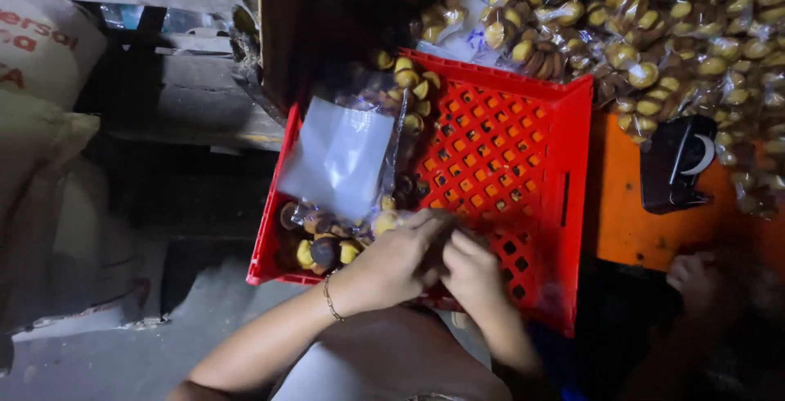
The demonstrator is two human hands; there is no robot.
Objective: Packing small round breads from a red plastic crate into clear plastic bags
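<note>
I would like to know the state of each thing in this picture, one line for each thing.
Red plastic crate: open on top, mostly empty at its right side.
Flat clear bag: empty, lying on the filled packs.
Left hand: closed on a small bag.
Right hand: pinching the same bag.
Black tape dispenser: standing unused.

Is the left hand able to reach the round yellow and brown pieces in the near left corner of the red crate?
Probably yes. The left hand is already over the red crate, right beside those pieces, and nothing lies between them. It is, however, pressed against the right hand.
</note>
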